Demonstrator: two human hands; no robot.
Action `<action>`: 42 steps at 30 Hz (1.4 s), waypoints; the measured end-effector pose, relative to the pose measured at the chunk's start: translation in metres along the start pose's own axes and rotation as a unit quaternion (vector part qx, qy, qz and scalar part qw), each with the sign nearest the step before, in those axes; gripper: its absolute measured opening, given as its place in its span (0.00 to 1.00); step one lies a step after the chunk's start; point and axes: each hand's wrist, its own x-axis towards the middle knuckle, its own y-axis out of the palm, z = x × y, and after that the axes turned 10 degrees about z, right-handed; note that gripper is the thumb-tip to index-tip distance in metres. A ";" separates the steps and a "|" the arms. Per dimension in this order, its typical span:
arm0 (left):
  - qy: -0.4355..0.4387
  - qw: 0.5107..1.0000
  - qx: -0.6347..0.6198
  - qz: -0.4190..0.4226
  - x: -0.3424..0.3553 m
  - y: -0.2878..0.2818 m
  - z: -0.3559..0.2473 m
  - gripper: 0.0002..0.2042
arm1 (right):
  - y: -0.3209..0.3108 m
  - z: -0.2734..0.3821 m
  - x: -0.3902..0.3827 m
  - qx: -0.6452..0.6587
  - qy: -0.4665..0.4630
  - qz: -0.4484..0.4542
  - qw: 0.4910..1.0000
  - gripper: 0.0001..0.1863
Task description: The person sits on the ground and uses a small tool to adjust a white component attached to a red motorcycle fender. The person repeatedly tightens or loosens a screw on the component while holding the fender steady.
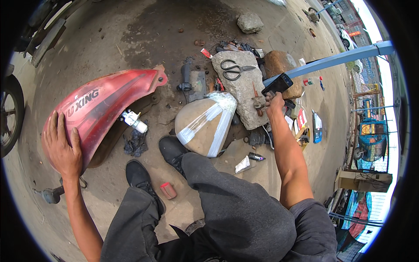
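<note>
My left hand (63,144) lies flat on a red motorcycle fuel tank (107,94), fingers stretched out over its near end. Under the tank's inner edge a fuel tap with a white cup (134,121) sticks out. To the right, my right hand (274,104) has its fingers bent around the lower edge of a dark smartphone (278,84), above the right side of a flat grey stone slab (238,91). Black-handled scissors (236,70) rest on that slab, with a rusty tool (257,100) near my right hand.
Between my feet and the slab sits a rounded tan object wrapped in clear tape (185,120). A red cylinder (168,191) lies by my shoe. A brown boulder (281,65) and a blue pole (340,57) stand beyond the phone. At the left is a wheel (13,115).
</note>
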 end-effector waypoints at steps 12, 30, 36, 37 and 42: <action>-0.002 1.000 0.005 0.002 -0.001 -0.003 0.001 0.24 | 0.134 -0.013 -0.154 -0.144 0.064 0.310 0.938 0.15; -0.009 0.999 -0.049 0.000 0.002 -0.006 -0.007 0.24 | 0.228 -0.121 -0.226 0.046 0.217 0.482 0.848 0.12; -0.019 0.999 -0.038 -0.016 0.000 -0.007 -0.004 0.24 | 0.248 -0.139 -0.239 0.122 0.254 0.467 0.838 0.11; -0.022 0.999 -0.039 -0.015 -0.001 -0.008 -0.004 0.24 | 0.251 -0.139 -0.241 0.128 0.253 0.471 0.835 0.11; -0.026 0.999 -0.039 -0.013 -0.001 -0.009 -0.006 0.24 | 0.260 -0.140 -0.249 0.138 0.246 0.477 0.832 0.12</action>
